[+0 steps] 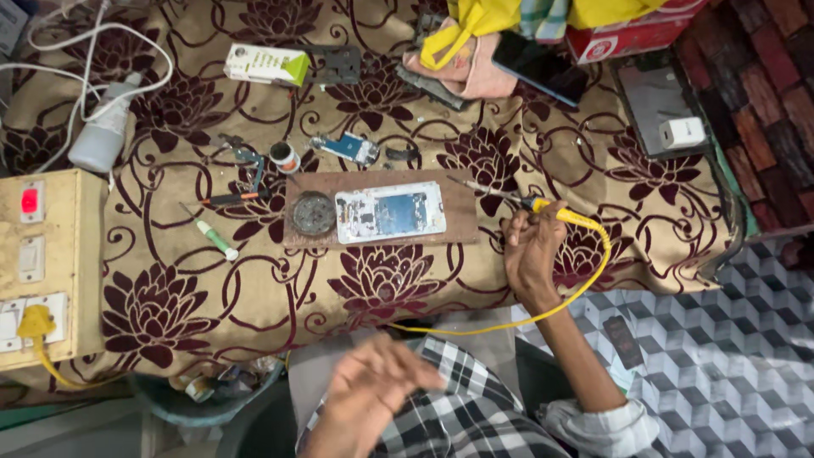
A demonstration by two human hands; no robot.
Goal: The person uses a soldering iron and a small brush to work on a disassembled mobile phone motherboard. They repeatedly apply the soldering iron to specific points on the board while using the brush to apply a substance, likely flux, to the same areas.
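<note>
Gripping the soldering iron (517, 200), the right hand (532, 246) rests beside the opened phone (390, 213).

Even indoor light, slightly blurred throughout.

Right hand (532, 246) raised, fingers curled shut; left hand (377, 386) low, blurred, seemingly open, fingers spread.

A tan cloth (254, 288) with maroon flowers and swirls covers the surface. On it, a brown board (462, 216) bears a white opened phone (390, 212) with a blue patch. The right hand (532, 246) holds a yellow-handled, yellow-corded soldering iron (543, 204). At left sit a cream switch box (51, 263) with a red light and a green-handled screwdriver (212, 235). The near sleeve (466, 407) is black-and-white checked; the right floor (729, 339) shows grey cubes.
</note>
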